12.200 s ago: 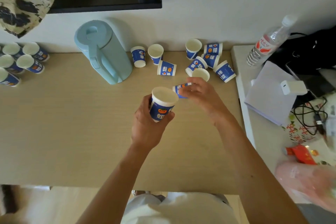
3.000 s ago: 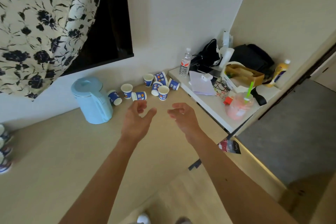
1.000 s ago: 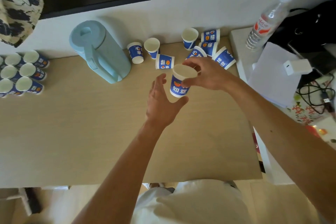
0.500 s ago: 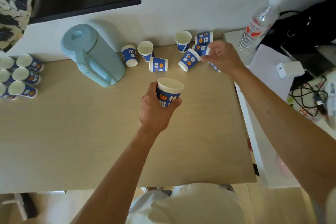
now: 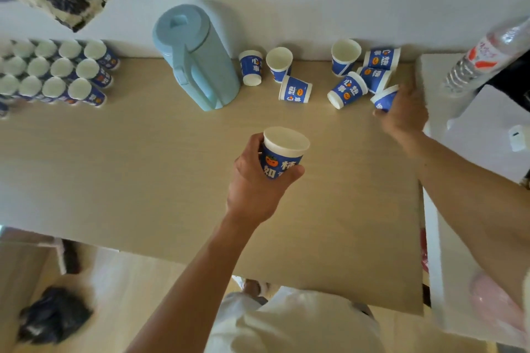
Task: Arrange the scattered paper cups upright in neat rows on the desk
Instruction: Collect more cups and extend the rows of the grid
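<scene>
My left hand (image 5: pixel 255 186) holds a blue-and-white paper cup (image 5: pixel 282 153) upright above the middle of the wooden desk (image 5: pixel 143 169). My right hand (image 5: pixel 404 114) is at the desk's far right, closed around a tipped cup (image 5: pixel 384 99). Several scattered cups lie along the back wall: one upside down (image 5: pixel 251 67), one upright (image 5: pixel 278 63), one on its side (image 5: pixel 295 89), another upright (image 5: pixel 344 56), and a tipped cluster (image 5: pixel 372 71). Rows of upright cups (image 5: pixel 60 73) stand at the far left.
A light blue jug (image 5: pixel 198 57) stands at the back between the rows and the scattered cups. A plastic water bottle (image 5: pixel 487 54) and papers sit on the white side table (image 5: pixel 436 83) to the right. A dark screen hangs above.
My right hand has reached further right and closed on a tipped cup at the desk's edge. My left hand still holds its cup. The view has swung left, showing more arranged cups.
</scene>
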The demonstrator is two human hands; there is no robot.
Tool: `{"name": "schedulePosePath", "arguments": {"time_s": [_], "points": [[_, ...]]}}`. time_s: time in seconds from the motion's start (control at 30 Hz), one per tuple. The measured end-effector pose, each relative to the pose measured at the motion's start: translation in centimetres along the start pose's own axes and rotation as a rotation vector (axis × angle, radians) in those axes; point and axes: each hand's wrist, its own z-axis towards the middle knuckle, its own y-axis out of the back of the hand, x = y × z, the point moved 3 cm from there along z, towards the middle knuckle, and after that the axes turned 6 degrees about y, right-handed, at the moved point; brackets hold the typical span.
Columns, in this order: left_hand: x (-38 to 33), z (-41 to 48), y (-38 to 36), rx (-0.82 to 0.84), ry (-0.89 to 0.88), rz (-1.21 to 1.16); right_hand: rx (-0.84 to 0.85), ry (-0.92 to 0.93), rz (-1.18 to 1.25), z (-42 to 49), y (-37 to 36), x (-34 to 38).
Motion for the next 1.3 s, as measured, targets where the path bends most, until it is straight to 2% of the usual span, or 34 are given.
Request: {"name": "schedulePosePath", "arguments": {"time_s": [0.07, 0.23, 0.33, 0.53, 0.87, 1.3], "points": [[0.0, 0.0, 0.8, -0.02, 0.01, -0.01, -0.046, -0.05, 0.072, -1.2, -0.2, -0.1], [-0.1, 0.3, 2.4, -0.091, 0.029, -0.033, -0.124, -0.129, 0.457, -6.1, 0.2, 2.4], [0.1, 0.0, 3.4, -0.118, 0.026, -0.051, -0.093, -0.076, 0.709, -9.0, 0.7, 5.9], [1.6, -2.3, 7.9, -0.203, 0.025, -0.142, -0.034, 0.055, 0.922, -14.5, 2.3, 14.9], [8.1, -8.4, 19.5, -0.44, 0.061, -0.312, 0.169, 0.321, 1.094, -26.9, 4.3, 30.0], [17.5, -16.8, 35.9, -0.623, 0.05, -0.381, 0.318, 0.43, 1.239, -43.4, 2.0, 44.8]]}}
